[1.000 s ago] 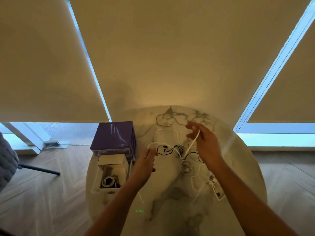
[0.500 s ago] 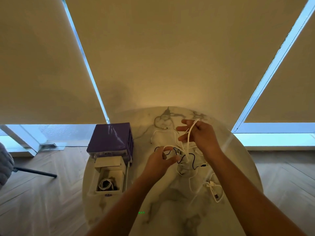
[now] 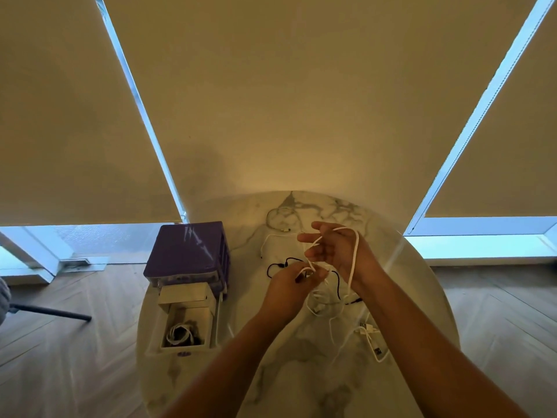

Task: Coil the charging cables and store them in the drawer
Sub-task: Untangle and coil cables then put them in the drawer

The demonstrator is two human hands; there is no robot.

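Both hands are being held above the round marble desk (image 3: 301, 372), close together near its middle. The right hand (image 3: 337, 251) is raised with its palm turned toward the camera and its fingers loosely curled; a white cable (image 3: 355, 254) is looping over the back of this hand and hanging down past the wrist to the desk. The left hand (image 3: 292, 285) is sitting just below and to the left of the right one, pinching a stretch of the same white cable between thumb and fingertips.

Beneath the hands, several loose cables are lying tangled on the desk: a black cable (image 3: 278, 265) is showing just left of the left hand, and a white cable with plug (image 3: 373, 342) is lying under the right forearm. A further thin white cable (image 3: 271, 239) is lying beyond them, toward the far edge.

On the left part of the desk a purple drawer unit (image 3: 187, 254) is standing. Its lower drawer (image 3: 187, 324) is pulled out toward the camera, and a coiled white cable (image 3: 179, 334) is lying inside it. Beige roller blinds (image 3: 271, 86) are covering the windows behind.
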